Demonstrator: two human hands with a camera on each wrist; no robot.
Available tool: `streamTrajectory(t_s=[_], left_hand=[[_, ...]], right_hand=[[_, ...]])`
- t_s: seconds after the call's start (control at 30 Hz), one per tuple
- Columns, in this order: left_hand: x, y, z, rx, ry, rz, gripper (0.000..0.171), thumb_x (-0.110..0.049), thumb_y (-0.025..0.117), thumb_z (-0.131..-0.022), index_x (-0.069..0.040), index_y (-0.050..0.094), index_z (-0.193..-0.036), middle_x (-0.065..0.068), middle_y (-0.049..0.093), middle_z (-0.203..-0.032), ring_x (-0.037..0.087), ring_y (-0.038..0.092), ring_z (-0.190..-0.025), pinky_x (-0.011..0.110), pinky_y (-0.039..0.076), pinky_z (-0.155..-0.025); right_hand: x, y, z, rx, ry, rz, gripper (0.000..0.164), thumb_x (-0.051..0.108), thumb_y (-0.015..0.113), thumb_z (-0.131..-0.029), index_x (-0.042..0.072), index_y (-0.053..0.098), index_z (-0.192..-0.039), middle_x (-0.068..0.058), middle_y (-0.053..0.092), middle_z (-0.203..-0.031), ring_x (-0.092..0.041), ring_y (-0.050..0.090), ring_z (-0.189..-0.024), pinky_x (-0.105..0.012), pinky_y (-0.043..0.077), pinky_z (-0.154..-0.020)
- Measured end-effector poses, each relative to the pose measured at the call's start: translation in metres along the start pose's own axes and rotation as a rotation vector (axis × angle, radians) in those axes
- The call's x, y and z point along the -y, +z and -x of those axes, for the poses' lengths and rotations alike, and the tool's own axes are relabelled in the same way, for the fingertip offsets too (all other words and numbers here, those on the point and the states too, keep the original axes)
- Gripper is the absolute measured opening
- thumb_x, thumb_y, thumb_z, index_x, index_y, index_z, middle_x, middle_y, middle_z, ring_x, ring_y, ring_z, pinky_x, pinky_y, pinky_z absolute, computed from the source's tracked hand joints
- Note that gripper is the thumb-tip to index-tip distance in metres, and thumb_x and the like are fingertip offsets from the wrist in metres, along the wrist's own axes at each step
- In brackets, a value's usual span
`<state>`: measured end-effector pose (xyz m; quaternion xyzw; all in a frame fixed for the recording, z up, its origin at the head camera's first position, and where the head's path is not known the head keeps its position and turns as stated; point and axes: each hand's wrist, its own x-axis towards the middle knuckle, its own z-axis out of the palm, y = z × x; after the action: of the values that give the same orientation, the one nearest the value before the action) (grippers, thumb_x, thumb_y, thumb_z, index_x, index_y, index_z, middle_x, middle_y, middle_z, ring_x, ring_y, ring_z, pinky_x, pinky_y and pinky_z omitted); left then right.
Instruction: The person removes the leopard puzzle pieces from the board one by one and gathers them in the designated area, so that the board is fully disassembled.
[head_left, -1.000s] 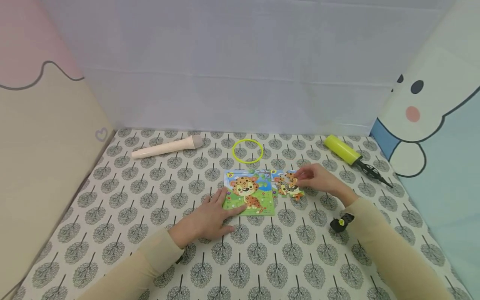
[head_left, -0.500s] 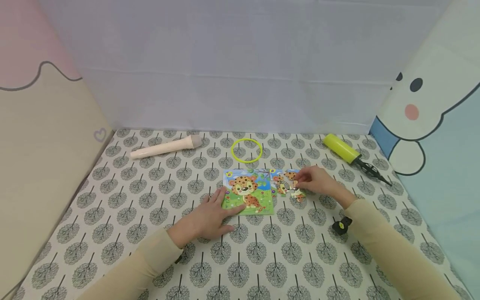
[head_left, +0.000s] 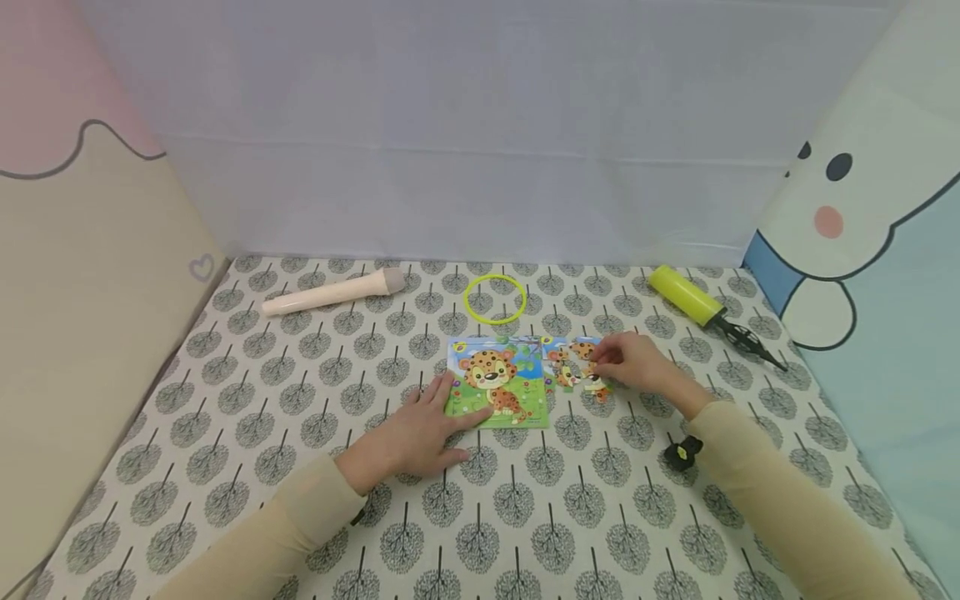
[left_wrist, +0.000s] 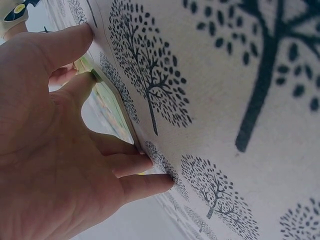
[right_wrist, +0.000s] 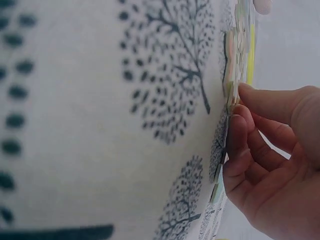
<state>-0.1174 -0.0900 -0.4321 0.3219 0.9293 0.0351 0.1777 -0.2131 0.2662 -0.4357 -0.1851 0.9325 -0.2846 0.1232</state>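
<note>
A square leopard-cub puzzle board [head_left: 498, 404] lies flat in the middle of the cloth in the head view. My left hand [head_left: 412, 433] rests along its left side, thumb and fingers spread, with fingertips on the board's edge and on the cloth in the left wrist view. To the right, several jigsaw pieces [head_left: 561, 371] with leopard print lie partly put together against the board. At their right end my right hand [head_left: 633, 362] pinches a puzzle piece [right_wrist: 231, 100] between thumb and curled fingers, low over the cloth. Its fingers hide part of that piece.
Behind the board lies a yellow-green ring [head_left: 467, 305]. A pale toy microphone [head_left: 330, 295] is at the back left, and a yellow-green hand pump [head_left: 686, 296] with a black nozzle at the back right. Fabric walls [head_left: 480, 200] enclose the tree-print tablecloth [head_left: 480, 533].
The piece at my right fingertips has shifted slightly right, and its neighbours have turned a little. My right hand has dipped slightly. My left hand keeps its place on the board.
</note>
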Motion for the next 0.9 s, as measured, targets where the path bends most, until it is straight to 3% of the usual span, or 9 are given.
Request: streamTrajectory(t_s=[0.2,0.47,0.73,0.9], left_hand=[[-0.001,-0.002,0.000,0.004,0.004,-0.004,0.064,-0.053,0.049,-0.094,-0.041,0.023,-0.151,0.035,0.003,-0.150,0.047,0.006,-0.138,0.064,0.019,-0.105],[-0.002,-0.003,0.000,0.007,0.001,-0.006,0.063,-0.054,0.049,-0.094,-0.041,0.023,-0.151,0.035,0.002,-0.150,0.047,0.005,-0.138,0.064,0.019,-0.105],[-0.001,-0.002,-0.001,0.009,-0.002,-0.007,0.063,-0.054,0.049,-0.094,-0.042,0.022,-0.150,0.034,0.002,-0.151,0.046,0.004,-0.139,0.064,0.020,-0.105],[-0.002,-0.002,-0.001,0.012,-0.005,-0.023,0.063,-0.054,0.048,-0.094,-0.041,0.023,-0.150,0.035,0.003,-0.150,0.046,0.005,-0.139,0.064,0.022,-0.104]], right_hand=[[0.008,0.000,-0.004,-0.046,-0.011,0.001,0.009,0.014,0.069,-0.089,0.006,0.069,-0.094,0.002,0.063,-0.079,-0.014,0.058,-0.069,-0.032,0.049,-0.062],[0.029,0.009,-0.018,0.021,-0.110,-0.021,0.012,0.015,0.067,-0.091,0.005,0.068,-0.096,0.001,0.065,-0.082,-0.013,0.060,-0.072,-0.032,0.052,-0.065],[0.048,0.023,-0.029,0.041,-0.143,0.003,0.013,0.017,0.068,-0.090,0.007,0.069,-0.097,0.005,0.063,-0.078,-0.011,0.056,-0.066,-0.031,0.049,-0.060],[0.058,0.033,-0.036,0.073,-0.162,-0.025,0.018,0.017,0.069,-0.090,0.006,0.069,-0.104,0.005,0.063,-0.083,-0.010,0.057,-0.072,-0.030,0.050,-0.065]])
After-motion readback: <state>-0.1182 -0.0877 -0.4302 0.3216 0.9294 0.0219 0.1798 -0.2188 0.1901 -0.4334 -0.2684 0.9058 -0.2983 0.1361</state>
